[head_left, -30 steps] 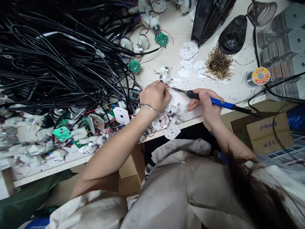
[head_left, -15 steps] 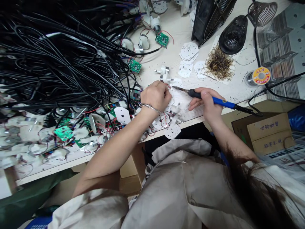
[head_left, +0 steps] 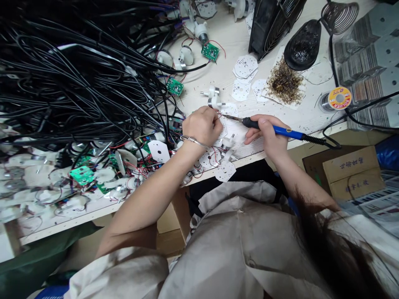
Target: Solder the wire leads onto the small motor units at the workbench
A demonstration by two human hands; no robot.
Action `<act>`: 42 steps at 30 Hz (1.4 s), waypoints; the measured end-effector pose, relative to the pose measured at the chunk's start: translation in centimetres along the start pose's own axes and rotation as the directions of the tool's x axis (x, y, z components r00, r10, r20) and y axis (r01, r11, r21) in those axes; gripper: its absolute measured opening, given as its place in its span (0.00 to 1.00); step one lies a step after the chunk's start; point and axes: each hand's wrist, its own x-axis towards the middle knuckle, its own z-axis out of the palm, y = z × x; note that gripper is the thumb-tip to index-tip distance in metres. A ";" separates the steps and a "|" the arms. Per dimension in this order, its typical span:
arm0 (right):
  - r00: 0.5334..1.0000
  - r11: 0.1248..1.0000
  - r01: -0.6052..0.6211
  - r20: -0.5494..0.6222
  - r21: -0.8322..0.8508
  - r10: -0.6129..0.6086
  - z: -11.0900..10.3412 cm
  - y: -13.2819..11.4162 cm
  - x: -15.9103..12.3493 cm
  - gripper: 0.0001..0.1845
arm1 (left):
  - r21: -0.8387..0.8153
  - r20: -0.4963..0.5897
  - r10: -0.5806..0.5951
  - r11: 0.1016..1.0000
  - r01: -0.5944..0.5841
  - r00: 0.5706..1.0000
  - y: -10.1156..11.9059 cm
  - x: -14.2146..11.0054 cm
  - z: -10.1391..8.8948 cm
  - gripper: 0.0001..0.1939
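Observation:
My right hand (head_left: 270,135) is closed round a blue and black soldering iron (head_left: 282,130), gripping it like a pen. The iron's metal tip points left and reaches close to the fingertips of my left hand (head_left: 202,126). That left hand is closed in a pinch, with a trace of thin red wire at its fingertips; what it grips is mostly hidden. Just beyond it lie small white gear motors (head_left: 214,102). Beneath the iron's tip is a white circuit board (head_left: 222,126), partly covered. More motors (head_left: 229,142) with red wires rest nearer the table edge.
Black cables (head_left: 93,79) heap up at the left, above motors and green circuit boards (head_left: 82,175). White boards (head_left: 245,68) lie beyond my hands. A black fan (head_left: 276,27), an iron stand (head_left: 303,45), a dark-stained pad (head_left: 285,81) and a solder spool (head_left: 339,98) stand right.
The soldering iron's tip has shifted slightly left, closer to my left fingertips. My left hand keeps its pinch nearly in place. The whole view has slid a little.

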 end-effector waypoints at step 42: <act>0.952 0.969 0.235 -0.217 0.079 -0.214 -0.4 1.0 -0.2 0.22 | 0.127 0.096 0.440 0.884 -0.449 0.893 -5.0 -0.5 -8.3 0.17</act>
